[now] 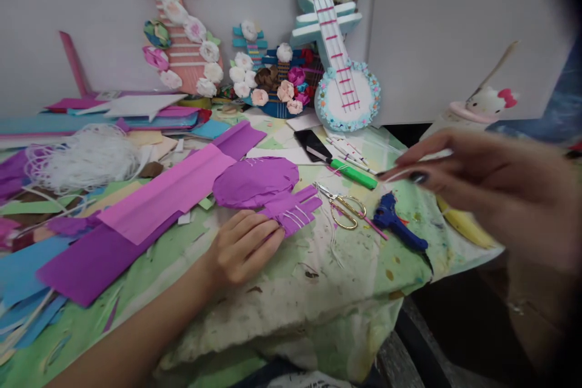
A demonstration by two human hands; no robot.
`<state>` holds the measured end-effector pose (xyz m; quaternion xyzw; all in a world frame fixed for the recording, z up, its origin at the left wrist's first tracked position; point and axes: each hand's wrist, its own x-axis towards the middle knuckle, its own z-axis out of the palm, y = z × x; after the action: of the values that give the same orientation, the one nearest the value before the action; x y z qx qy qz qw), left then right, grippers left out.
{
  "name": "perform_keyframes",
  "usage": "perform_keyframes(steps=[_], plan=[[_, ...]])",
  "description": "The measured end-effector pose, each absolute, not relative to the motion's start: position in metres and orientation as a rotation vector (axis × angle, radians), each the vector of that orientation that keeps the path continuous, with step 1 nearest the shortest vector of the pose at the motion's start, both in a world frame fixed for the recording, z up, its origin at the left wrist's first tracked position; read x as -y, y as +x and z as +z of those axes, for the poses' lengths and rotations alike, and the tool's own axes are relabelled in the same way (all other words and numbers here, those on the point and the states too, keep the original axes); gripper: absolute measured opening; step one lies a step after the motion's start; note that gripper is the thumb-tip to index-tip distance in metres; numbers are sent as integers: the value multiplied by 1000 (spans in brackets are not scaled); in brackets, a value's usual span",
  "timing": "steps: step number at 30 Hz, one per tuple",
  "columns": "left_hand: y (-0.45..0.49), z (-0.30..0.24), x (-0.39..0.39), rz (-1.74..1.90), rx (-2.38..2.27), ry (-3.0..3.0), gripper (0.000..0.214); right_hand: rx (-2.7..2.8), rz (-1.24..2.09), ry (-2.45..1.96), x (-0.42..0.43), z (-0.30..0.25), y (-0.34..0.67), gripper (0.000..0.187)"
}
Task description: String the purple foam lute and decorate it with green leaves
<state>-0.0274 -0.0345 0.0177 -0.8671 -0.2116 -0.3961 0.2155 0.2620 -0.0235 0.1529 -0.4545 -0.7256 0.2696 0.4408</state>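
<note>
My left hand (248, 245) rests on the table with its fingers closed around the neck of a purple paper-covered toy lute (257, 180). White strings lie across the lute's neck and short ones show on its round body. My right hand (495, 188) is raised at the right, blurred by motion, thumb and forefinger pinched on a white string (400, 177). Gold-handled scissors (348, 209) lie open just right of the lute. Loose white string (334, 236) trails below them. A blue hot glue gun (398, 224) lies under my right hand.
A green-handled knife (352, 173) lies near a black phone (311, 144). Purple crepe paper (168, 194) and a heap of white string (86, 157) cover the left. Decorated lute models, one white and blue (348, 88), lean on the wall. A Hello Kitty cup (464, 115) stands right.
</note>
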Motion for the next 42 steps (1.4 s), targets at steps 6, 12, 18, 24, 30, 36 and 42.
perform_keyframes(steps=[6, 12, 18, 24, 30, 36, 42], plan=[[-32, 4, 35, -1120, 587, -2486, 20, 2145, 526, -1096, 21, 127, 209, 12], [-33, -4, 36, -1140, 651, -2499, 23, 2045, 363, -956, 6, 102, 180, 10], [-29, 1, 38, -1182, 713, -2478, 15, 2165, 406, -902, 15, 83, 184, 9], [-26, 3, 40, -1161, 725, -2498, 15, 2206, 366, -904, 30, 80, 195, 11], [-25, 2, 40, -1122, 717, -2539, 14, 2222, 369, -904, 37, 76, 197, 13], [-23, 1, 36, -1109, 674, -2554, 14, 2212, 370, -896, 39, 75, 197, 12], [-23, -1, 34, -1103, 660, -2586, 12, 2217, 381, -882, 42, 79, 197, 13]])
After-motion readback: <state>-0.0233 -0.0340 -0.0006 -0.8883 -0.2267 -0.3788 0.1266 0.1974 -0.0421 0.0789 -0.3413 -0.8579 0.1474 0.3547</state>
